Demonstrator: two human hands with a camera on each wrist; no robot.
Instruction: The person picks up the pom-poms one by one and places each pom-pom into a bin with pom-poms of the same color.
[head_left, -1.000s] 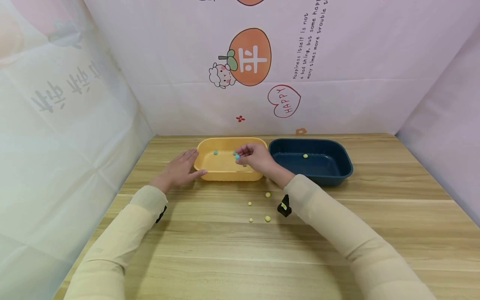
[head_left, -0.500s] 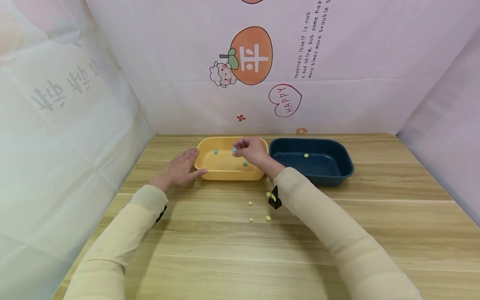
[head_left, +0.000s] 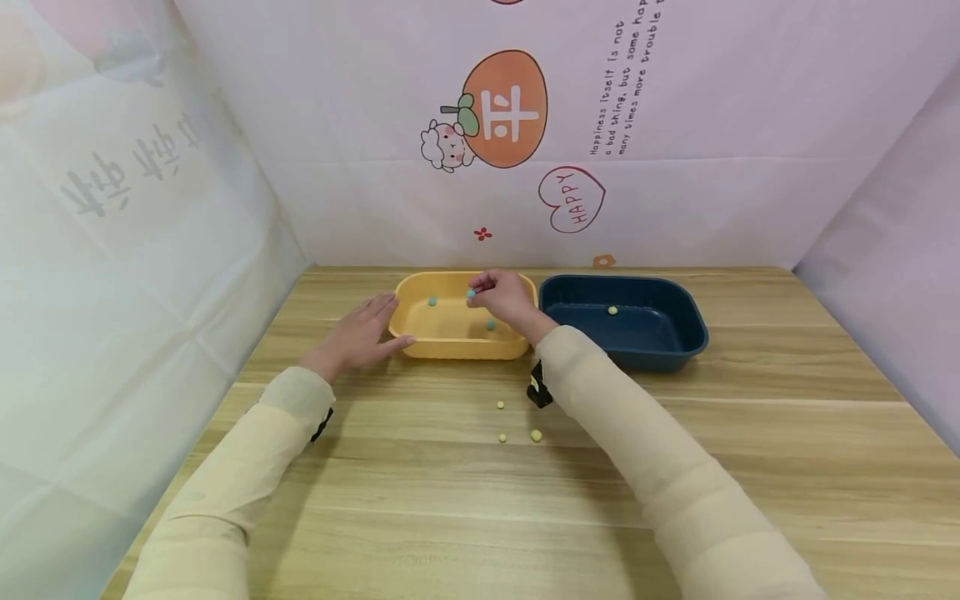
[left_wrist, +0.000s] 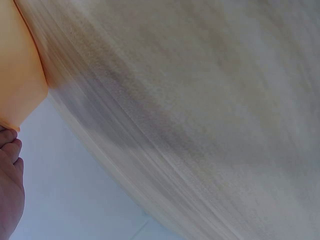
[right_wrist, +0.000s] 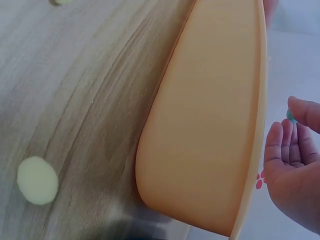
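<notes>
In the head view my left hand (head_left: 358, 336) rests against the left end of the yellow tray (head_left: 465, 348), its fingers at the rim and its thumb along the near side. My right hand (head_left: 512, 302) is over the tray's right half. It pinches a small blue ball (head_left: 471, 293) between thumb and fingertips; the right wrist view also shows this blue ball (right_wrist: 290, 116). Two more balls lie in the tray, a blue-green ball (head_left: 432, 301) at the left and another blue-green ball (head_left: 491, 325) below the right hand.
A dark blue tray (head_left: 675, 354) stands to the right, a yellow ball (head_left: 612, 310) inside it. Small yellow balls lie on the wooden table in front, such as a larger ball (head_left: 536, 436) and a smaller ball (head_left: 500, 405). A printed cloth (head_left: 360, 208) hangs behind.
My right hand has moved slightly up and back over the yellow tray, holding a blue ball. A second blue ball beside its fingertips is no longer visible. The left hand has stayed put.
</notes>
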